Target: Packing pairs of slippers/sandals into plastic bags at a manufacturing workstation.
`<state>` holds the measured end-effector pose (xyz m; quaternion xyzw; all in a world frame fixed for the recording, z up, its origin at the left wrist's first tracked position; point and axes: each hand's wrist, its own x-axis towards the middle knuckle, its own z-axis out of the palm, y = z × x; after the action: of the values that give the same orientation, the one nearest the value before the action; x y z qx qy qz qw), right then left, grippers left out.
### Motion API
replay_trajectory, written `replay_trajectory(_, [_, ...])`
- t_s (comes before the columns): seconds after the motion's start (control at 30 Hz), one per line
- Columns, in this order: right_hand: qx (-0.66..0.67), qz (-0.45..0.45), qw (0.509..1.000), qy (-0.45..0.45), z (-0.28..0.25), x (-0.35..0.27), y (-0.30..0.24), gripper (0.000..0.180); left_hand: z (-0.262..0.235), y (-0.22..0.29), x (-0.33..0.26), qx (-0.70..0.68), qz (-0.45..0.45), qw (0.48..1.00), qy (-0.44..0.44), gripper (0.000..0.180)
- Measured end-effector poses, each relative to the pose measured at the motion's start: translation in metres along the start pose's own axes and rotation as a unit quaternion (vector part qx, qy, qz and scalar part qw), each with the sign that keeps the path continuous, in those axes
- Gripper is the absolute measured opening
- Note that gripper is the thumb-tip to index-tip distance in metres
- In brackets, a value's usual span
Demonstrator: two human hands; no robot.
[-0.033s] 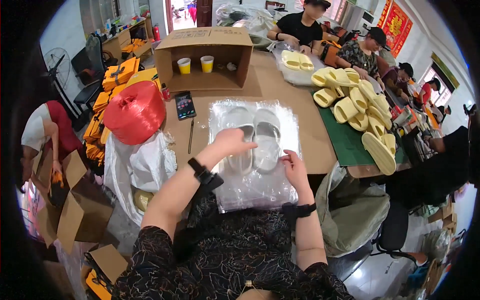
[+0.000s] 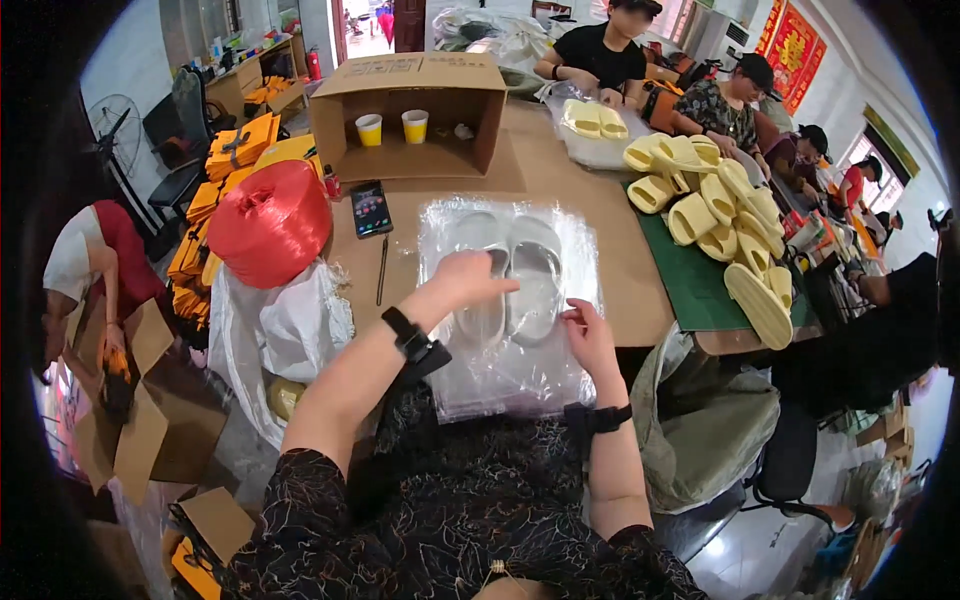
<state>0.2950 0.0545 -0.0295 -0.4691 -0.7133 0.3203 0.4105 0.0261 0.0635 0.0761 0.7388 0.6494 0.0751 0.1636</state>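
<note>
Nearest, my right hand [image 2: 588, 335] at the right edge of the clear plastic [image 2: 500, 390], fingers bent inward; cannot tell whether they pinch it. My left hand [image 2: 468, 280] over the left one of two grey slippers [image 2: 537, 300], one digit stretched toward the other slipper, the rest curled under and hidden — cannot tell if they grip. Slippers side by side, upper half of the plastic, straight in front of me.

Left of the plastic: a thin dark pen [image 2: 382, 270], then a phone [image 2: 370, 212], screen lit. Farther left, a fat roll of red twine [image 2: 270, 225]. To the right, yellow slippers [image 2: 690, 218] heaped on a green mat [image 2: 690, 290]. Beyond — a cardboard box [image 2: 410, 75], open toward me, two yellow-and-white cups [image 2: 414, 127] inside. Far side: a co-worker in black [image 2: 602, 55], head bent.
</note>
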Motion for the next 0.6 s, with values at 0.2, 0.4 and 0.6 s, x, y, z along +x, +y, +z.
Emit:
replay_trajectory(0.2, [-0.066,-0.068,0.995,-0.008,0.006,0.003,-0.011,0.037,0.020,0.028,0.040,0.054,-0.066,0.992,0.091,0.063])
replay_trajectory(0.4, [-0.075,-0.063,0.995,-0.018,0.000,-0.004,-0.033,0.033,0.069,0.018,0.057,0.061,-0.078,0.972,0.214,0.037])
replay_trajectory(0.6, [-0.055,-0.084,0.992,0.074,-0.005,0.017,-0.049,0.026,0.071,0.013,0.062,0.004,-0.080,0.967,0.244,0.029])
